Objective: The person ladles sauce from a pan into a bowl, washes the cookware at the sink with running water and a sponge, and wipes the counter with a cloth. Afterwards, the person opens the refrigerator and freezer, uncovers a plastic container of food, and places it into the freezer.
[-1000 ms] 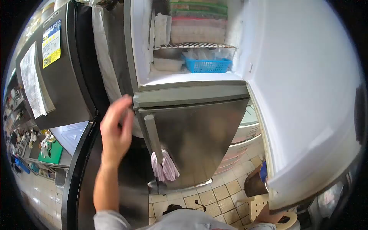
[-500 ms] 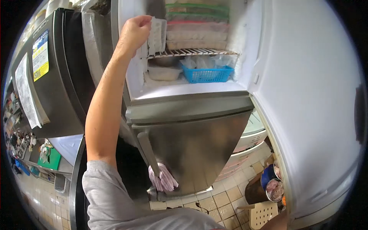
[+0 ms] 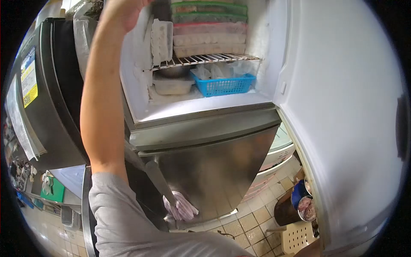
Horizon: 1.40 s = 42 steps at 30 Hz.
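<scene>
My left hand (image 3: 124, 13) is raised at the top edge of the view, in front of the left side of the open freezer compartment (image 3: 205, 109). Its fingers are mostly cut off, so I cannot make out whether they hold anything. Below it, a white ice cube tray (image 3: 162, 40) stands on end against the left inner wall, apart from the hand. Beside the tray, stacked containers with green (image 3: 209, 7) and red lids rest on the wire rack (image 3: 209, 60). Under the rack sit a lidded plastic tub (image 3: 173, 87) and a blue basket (image 3: 224, 85) of clear bags. My right hand is out of view.
The white freezer door (image 3: 342, 107) is swung open on the right. A closed lower door (image 3: 209, 171) has a striped cloth (image 3: 182, 206) on its handle. Another dark appliance (image 3: 55, 128) stands left. A beige stool (image 3: 297, 237) and pots are on the tiled floor.
My left hand has moved up and left, away from the ice cube tray, which stays upright on the rack. The view has shifted slightly.
</scene>
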Each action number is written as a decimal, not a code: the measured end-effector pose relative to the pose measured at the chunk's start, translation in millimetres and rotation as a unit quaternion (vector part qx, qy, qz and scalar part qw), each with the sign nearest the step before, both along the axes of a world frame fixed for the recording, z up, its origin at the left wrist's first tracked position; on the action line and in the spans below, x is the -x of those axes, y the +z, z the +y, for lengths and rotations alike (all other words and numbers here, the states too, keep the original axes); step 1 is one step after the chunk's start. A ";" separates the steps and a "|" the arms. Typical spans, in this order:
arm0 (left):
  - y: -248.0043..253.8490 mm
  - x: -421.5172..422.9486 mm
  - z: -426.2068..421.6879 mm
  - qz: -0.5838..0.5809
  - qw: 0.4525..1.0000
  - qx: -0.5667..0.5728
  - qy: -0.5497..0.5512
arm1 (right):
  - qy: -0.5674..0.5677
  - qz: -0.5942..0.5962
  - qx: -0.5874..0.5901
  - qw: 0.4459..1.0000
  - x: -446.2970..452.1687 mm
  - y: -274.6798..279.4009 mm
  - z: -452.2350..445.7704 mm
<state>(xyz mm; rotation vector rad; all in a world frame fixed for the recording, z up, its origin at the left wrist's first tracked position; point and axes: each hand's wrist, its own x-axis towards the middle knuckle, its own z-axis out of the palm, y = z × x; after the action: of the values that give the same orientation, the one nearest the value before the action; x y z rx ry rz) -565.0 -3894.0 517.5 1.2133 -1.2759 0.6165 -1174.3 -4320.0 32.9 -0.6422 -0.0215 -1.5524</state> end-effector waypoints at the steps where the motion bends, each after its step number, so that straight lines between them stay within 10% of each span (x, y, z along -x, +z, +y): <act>1: -11.2 51.2 7.6 0.033 0.995 -0.008 -0.088 | -0.005 0.001 -0.002 1.000 2.7 1.0 1.9; 4: -30.4 93.2 37.7 -0.165 0.977 0.032 -0.134 | -0.015 0.014 -0.003 1.000 13.0 -2.1 -0.5; 21: -116.0 139.7 77.9 -0.308 0.944 0.103 -0.052 | -0.010 0.006 0.017 1.000 39.8 4.6 -24.1; 25: -175.1 96.8 -1.4 -0.313 0.944 0.003 0.109 | -0.007 0.000 0.018 1.000 46.1 1.2 -29.2; 30: -224.5 -6.8 -47.0 -0.196 0.759 -0.418 0.458 | -0.006 0.003 0.023 1.000 49.1 2.5 -37.2; 35: -229.7 -84.7 -57.4 -0.202 0.660 -0.497 0.526 | -0.009 0.001 0.024 1.000 52.6 1.7 -39.8; 42: -237.4 -77.2 -53.5 -0.261 0.664 -0.433 0.551 | -0.011 0.004 0.018 1.000 55.1 -1.3 -41.2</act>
<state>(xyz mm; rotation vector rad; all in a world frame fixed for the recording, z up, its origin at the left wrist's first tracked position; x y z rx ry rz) -487.8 -3947.5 280.1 2.8577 -1.1837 1.3727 -1229.4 -4361.2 31.5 -0.6792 -0.0363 -1.5731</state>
